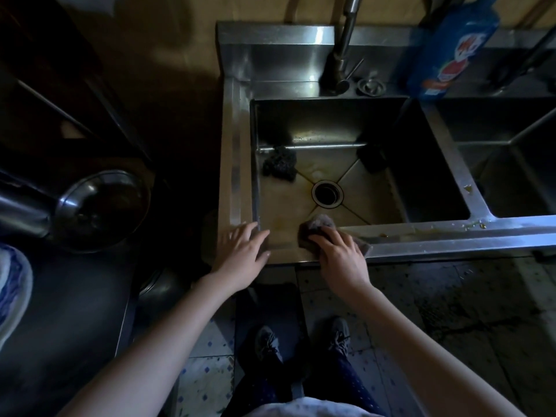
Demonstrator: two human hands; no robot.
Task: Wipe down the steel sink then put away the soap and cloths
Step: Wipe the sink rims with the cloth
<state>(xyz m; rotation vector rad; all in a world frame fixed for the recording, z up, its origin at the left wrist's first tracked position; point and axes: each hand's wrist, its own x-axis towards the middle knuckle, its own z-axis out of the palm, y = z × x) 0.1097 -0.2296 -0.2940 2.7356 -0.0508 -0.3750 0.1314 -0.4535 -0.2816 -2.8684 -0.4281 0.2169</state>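
The steel sink [237, 164] fills the middle of the view, with a round drain [327, 194] in its stained basin. My right hand [341, 254] presses a brownish cloth [319, 224] onto the sink's front rim. My left hand [243, 251] rests flat, fingers spread, on the front left corner of the rim and holds nothing. A dark scouring pad [279, 165] lies in the basin at the back left, and a second dark pad [371, 158] sits at the back right. A blue soap bottle [445, 52] stands on the back ledge.
A tap [341, 52] rises from the back ledge beside a drain plug [370, 86]. A second basin [511, 158] adjoins on the right, with food scraps [469, 226] on the front rim. A metal lid [100, 210] sits on the dark counter to the left. My shoes stand on the tiled floor.
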